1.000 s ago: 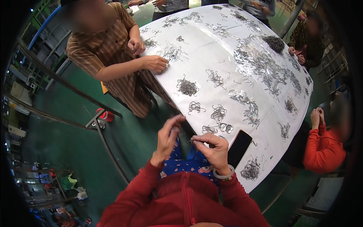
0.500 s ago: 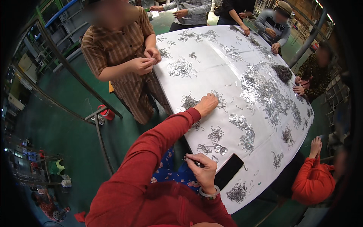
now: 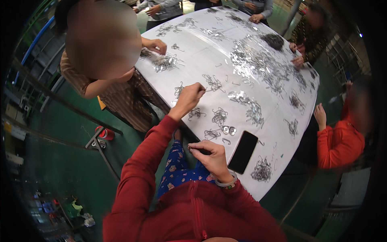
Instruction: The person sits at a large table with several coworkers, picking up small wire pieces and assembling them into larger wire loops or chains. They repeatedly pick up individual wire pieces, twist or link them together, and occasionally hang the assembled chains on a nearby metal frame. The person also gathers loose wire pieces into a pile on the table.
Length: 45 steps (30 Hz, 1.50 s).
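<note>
- A person's left hand (image 3: 190, 99) reached over the white tabletop (image 3: 209, 155), fingers bent down beside a loose heap of hooks (image 3: 213, 83); whether they pinched one could not be told.
- The right hand (image 3: 211, 158), a bangle (image 3: 226, 180) at its wrist, hung by the near edge, thumb and forefinger pressed together on a small piece (image 3: 189, 149), too small to make out.
- More hooks lay in tangled heaps between the two hands and behind the left one.
- Two shiny discs (image 3: 229, 130) sat just beyond the right hand, with a dark phone (image 3: 243, 152) to its right.
- Silver strips (image 3: 252, 107) lay in a curved band farther in.
- A worker in brown stripes (image 3: 127, 111) stood at left, another in orange-red (image 3: 340, 145) at right.
</note>
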Motion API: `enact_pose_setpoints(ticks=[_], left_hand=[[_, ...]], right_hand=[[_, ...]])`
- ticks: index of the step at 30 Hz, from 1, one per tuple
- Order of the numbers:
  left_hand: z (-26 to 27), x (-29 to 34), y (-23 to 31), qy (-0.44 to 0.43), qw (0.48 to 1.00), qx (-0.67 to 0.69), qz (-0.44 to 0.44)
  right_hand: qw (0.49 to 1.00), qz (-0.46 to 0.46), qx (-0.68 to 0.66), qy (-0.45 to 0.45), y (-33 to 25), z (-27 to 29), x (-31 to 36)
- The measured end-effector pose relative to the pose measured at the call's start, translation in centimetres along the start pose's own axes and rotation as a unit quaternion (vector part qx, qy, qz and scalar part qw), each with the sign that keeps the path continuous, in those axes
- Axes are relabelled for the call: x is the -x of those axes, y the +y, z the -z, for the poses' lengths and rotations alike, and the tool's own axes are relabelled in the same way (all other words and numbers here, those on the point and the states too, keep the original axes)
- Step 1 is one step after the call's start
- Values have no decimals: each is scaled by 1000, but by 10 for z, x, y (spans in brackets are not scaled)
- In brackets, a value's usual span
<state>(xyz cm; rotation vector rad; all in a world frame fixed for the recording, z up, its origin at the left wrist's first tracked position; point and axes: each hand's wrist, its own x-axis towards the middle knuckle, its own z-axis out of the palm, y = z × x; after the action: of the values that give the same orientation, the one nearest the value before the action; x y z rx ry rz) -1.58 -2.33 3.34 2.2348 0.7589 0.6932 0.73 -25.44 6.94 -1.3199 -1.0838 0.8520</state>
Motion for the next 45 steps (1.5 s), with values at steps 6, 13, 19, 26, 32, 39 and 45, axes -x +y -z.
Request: enact_pose_setpoints(ticks=[6, 13, 19, 26, 32, 39, 45], left_hand=[[62, 123, 65, -18, 938, 335, 84], [60, 165, 79, 26, 974, 223, -12], [52, 170, 81, 67, 983, 172, -18], [35, 171, 81, 131, 970, 206, 9], [27, 173, 80, 164, 930, 318, 79], [35, 168, 80, 149, 948, 265, 98], [41, 167, 80, 165, 950, 254, 72]], right_hand=[[998, -50, -43, 22, -1, -2, 3], [998, 10, -23, 59, 3, -9, 5], [994, 52, 14, 93, 1, -7, 3], [997, 46, 21, 52, 1, -6, 2], [976, 63, 156, 141, 16, 47, -34], [833, 167, 526, 47, 114, 154, -155], [743, 143, 650, -70, 140, 164, -162]])
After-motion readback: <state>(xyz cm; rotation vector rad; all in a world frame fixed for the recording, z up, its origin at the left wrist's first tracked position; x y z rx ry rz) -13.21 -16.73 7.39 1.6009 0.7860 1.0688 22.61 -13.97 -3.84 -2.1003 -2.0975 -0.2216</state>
